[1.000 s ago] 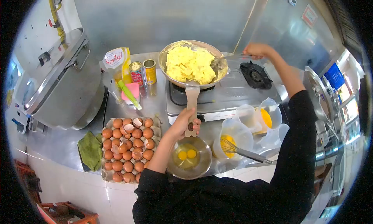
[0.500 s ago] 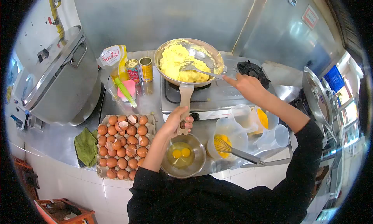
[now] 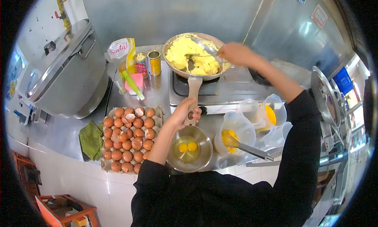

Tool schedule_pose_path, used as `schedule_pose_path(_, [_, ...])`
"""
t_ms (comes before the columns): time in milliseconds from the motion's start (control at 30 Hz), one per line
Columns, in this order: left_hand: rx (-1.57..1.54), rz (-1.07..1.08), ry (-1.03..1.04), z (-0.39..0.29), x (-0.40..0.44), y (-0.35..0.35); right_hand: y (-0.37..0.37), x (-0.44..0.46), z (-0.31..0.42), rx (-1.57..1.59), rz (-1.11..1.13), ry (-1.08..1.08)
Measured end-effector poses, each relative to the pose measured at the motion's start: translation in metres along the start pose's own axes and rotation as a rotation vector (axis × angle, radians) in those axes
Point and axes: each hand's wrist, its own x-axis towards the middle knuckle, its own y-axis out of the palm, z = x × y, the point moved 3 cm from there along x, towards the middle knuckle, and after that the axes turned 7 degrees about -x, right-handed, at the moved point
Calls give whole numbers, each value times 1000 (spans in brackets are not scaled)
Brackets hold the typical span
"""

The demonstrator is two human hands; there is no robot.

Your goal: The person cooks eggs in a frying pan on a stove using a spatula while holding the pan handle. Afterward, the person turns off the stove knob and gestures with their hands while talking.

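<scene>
My left hand [image 3: 183, 116] is wrapped around the beige handle of a frying pan [image 3: 195, 85], which sits on a gas stove. A thick, lumpy yellow mixture [image 3: 179, 53] fills much of the pan. My right hand [image 3: 235, 53], blurred by motion, grips a long-handled metal utensil [image 3: 195, 54] above the pan's right side. The utensil's head is in the mixture, too unclear to tell a fork from a spatula. Just below my left hand stands a metal bowl [image 3: 208, 146] with two yolks [image 3: 188, 147] in egg white.
An egg tray [image 3: 159, 118] with eggs and broken shells stands left, beside a green cloth [image 3: 90, 140]. Plastic jugs [image 3: 244, 128], one holding a whisk [image 3: 252, 150], are right. Behind are cans [image 3: 154, 63], a pouch [image 3: 122, 51] and a large pot [image 3: 71, 77]. The stove [image 3: 236, 83] backs onto metal panels.
My right hand has moved up and left toward the pan, and the utensil has shifted within the yellow mixture. My left hand keeps its grip on the handle. The whole view has shifted slightly.
</scene>
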Motion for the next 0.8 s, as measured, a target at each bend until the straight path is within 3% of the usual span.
schedule_pose_path(67, [2,-7,1,-2,0,1,-50,-3,-17,0,162,-1])
schedule_pose_path(133, [5,0,7,-4,-1,4,-96,-25,-29,152,281,268])
schedule_pose_path(233, [18,3,3,-5,1,3,-102,-38,-62,229,368,407])
schedule_pose_path(333, [13,-4,-2,-5,2,2,-76,-41,-81,212,262,510])
schedule_pose_path(433, [9,-12,2,-4,7,8,-28,-36,-94,56,7,307])
schedule_pose_path(533, [-42,1,24,1,16,6,-6,-43,-73,177,-69,249])
schedule_pose_path(633, [-167,86,50,1,16,-12,-19,-58,-55,130,-112,346])
schedule_pose_path(733, [237,-172,38,25,34,-51,-44,-86,-36,139,-219,461])
schedule_pose_path(767, [385,-109,-27,38,46,-76,-48,-93,-35,172,-229,458])
schedule_pose_path(800, [561,-209,-76,50,59,-86,-52,-99,-35,202,-240,454])
